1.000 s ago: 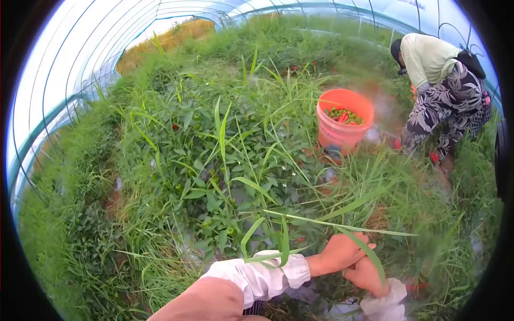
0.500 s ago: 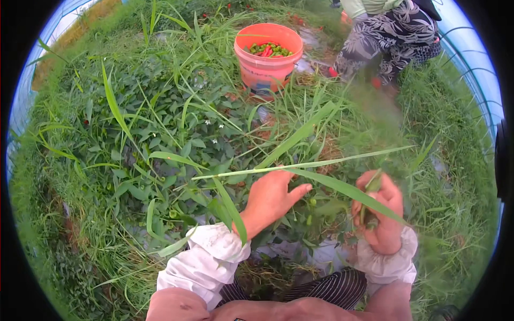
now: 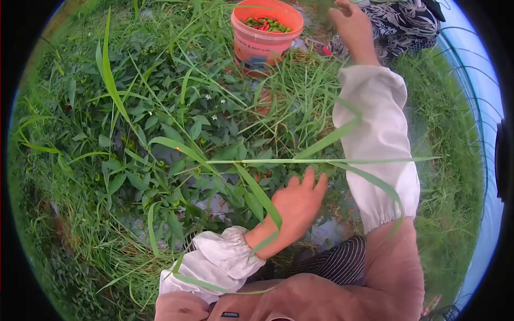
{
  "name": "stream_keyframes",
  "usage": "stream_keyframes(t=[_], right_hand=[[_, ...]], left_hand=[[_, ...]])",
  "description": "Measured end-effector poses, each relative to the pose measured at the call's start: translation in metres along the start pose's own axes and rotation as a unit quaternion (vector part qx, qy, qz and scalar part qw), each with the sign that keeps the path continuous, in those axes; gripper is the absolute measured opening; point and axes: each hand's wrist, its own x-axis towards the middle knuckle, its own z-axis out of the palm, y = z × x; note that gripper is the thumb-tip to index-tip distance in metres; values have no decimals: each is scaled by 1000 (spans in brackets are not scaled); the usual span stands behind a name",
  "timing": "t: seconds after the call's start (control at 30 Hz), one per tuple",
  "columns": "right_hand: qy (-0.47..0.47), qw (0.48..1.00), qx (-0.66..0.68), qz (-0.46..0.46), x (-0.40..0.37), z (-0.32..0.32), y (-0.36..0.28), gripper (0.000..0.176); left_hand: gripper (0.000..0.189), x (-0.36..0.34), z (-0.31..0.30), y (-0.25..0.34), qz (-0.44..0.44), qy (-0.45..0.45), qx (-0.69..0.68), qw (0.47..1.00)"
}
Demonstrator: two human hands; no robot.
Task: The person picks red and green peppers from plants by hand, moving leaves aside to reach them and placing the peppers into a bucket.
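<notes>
My left hand (image 3: 300, 206) is low over the pepper plants (image 3: 187, 128), fingers spread and partly bent, with nothing seen in it. Its fingertips are just below a long grass stalk (image 3: 284, 161) that crosses the middle of the view. My right hand (image 3: 353, 29) is stretched far forward at the top, right of the bucket, fingers apart and loosely curved. No held thing shows in it; a dark green blur lies just beyond the fingertips. The orange bucket (image 3: 259, 45) holds red and green peppers (image 3: 267, 24).
Another person in dark leaf-patterned trousers (image 3: 407, 27) crouches at the upper right. Tall grass (image 3: 110, 80) grows among the plants. Blue plastic sheeting on hoops (image 3: 476, 80) runs along the right side. Pale ground film (image 3: 326, 230) shows between the plants.
My right hand has swung forward from the lower right to the top; the green leafy piece it held is no longer seen in it. My left hand has shifted right and slightly down.
</notes>
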Motion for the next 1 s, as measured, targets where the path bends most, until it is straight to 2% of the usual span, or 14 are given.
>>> stream_keyframes(t=[0.13, 0.17, 0.2, 0.27, 0.3, 0.37, 0.47, 0.53, 0.63, 0.7, 0.73, 0.9, 0.97, 1.0], right_hand=[[-96, 981, 126, 110, -144, -13, 7, 30], [-175, 969, 104, 138, -183, -15, 12, 28], [-247, 952, 85, 162, -219, -20, 15, 25], [-315, 938, 85, 115, -281, -27, 10, 22], [-314, 946, 75, -24, -301, -28, 5, 18], [-373, 914, 114, -109, -324, -38, -30, 18], [-558, 788, 162, -206, -349, -52, -72, 28], [-593, 732, 289, -168, -388, -53, -82, 27], [-621, 730, 159, -238, -404, -46, -120, 30], [-590, 675, 181, -405, -430, -18, -118, 34], [-588, 674, 183, -408, -436, -9, -111, 34], [-435, 846, -12, -307, -452, 36, -69, 37], [-364, 891, -95, -253, -451, 46, -55, 38], [-403, 880, -63, -244, -436, 35, -44, 38]], left_hand=[[39, -8, 9, -6, 60, -67, 18, 996], [39, -20, 14, -4, 54, -92, -6, 994], [40, -32, 18, -3, 126, -95, 18, 987], [37, -48, 25, 1, 231, -109, 47, 966], [37, -61, 32, 6, 233, -112, 43, 965], [34, -89, 58, 15, 252, -121, 73, 957], [22, -86, 41, 14, 251, -196, 24, 948], [17, -83, 34, 10, 250, -214, 42, 944], [7, -84, 34, 12, 269, -227, -94, 931], [4, -76, 24, 18, 275, -251, -149, 916], [4, -75, 25, 17, 272, -251, -146, 917], [9, -70, 32, 14, 294, -154, -272, 903], [10, -60, 23, 16, 287, -185, -282, 896], [12, -56, 19, 17, 280, -215, -292, 889]])
